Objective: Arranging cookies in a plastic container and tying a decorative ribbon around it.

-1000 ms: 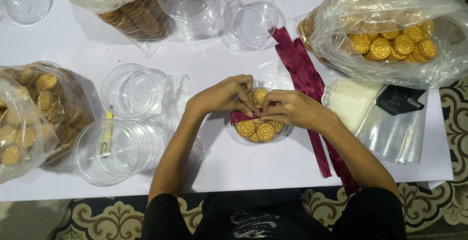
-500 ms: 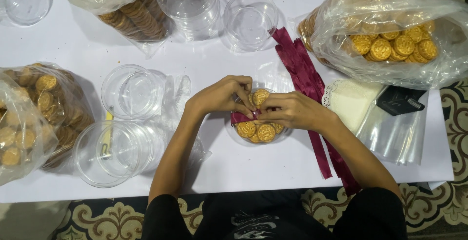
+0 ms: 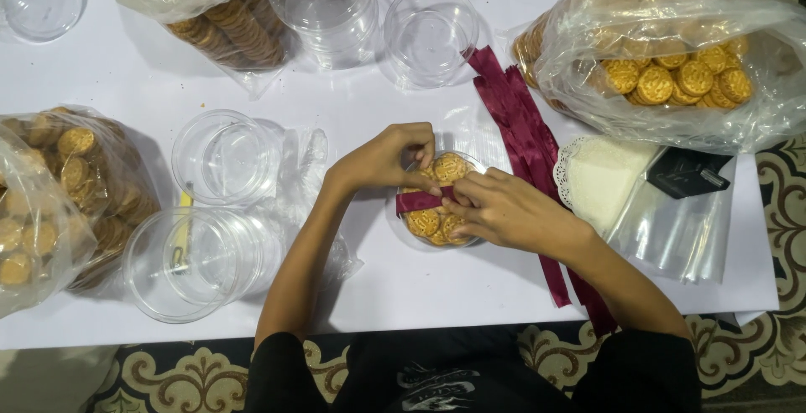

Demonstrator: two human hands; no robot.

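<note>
Head cam only: left hand (image 3: 388, 159) and right hand (image 3: 504, 210) both sit over a cookie tub (image 3: 437, 203) on the white bench (image 3: 420, 287), fingers pinching a maroon ribbon (image 3: 420, 201) that runs crosswise between them. Right hand covers the tub's near-right side, so the ribbon's end is hidden. Spare ribbons (image 3: 520, 128) lie just beyond the right hand.

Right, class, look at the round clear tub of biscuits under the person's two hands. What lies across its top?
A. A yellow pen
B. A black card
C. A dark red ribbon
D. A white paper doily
C: a dark red ribbon runs across the tub of biscuits, with the left hand and the right hand pinching it at the middle.
</note>
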